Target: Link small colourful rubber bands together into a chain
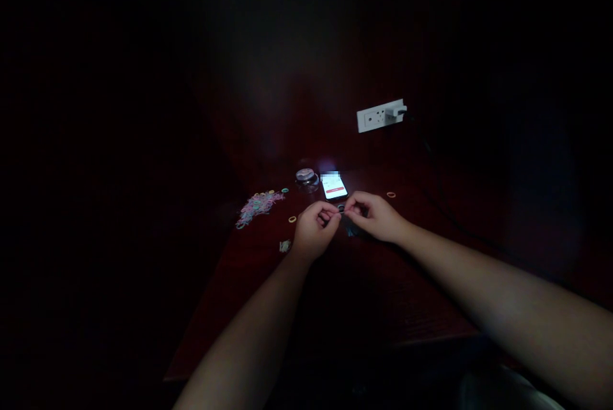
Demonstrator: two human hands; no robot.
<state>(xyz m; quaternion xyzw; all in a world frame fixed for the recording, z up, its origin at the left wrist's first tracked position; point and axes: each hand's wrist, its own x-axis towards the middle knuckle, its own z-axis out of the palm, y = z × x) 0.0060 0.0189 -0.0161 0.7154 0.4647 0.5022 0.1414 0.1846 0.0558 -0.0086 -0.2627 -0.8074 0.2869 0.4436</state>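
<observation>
My left hand (317,228) and my right hand (376,215) meet over the table, thumbs and fingertips pinched. Between them runs a small thin band (341,209), which looks like an elastic hair tie; its colour is hard to make out in the dim light. Just beneath the right hand lie some dark bluish bands (353,230), partly covered. A small bunch of pale bands (285,246) rests beside my left wrist. One yellowish hair tie (292,220) lies left of that hand, and another orange-toned hair tie (391,195) sits beyond the right hand.
A heap of pastel hair ties (261,205) spreads at the table's left. Behind my hands are a lit phone (334,188) and a clear round jar (306,180) with a lid. A wall socket (382,115) holds a plug, its dark cable trailing right. The reddish table (239,308) ends at left.
</observation>
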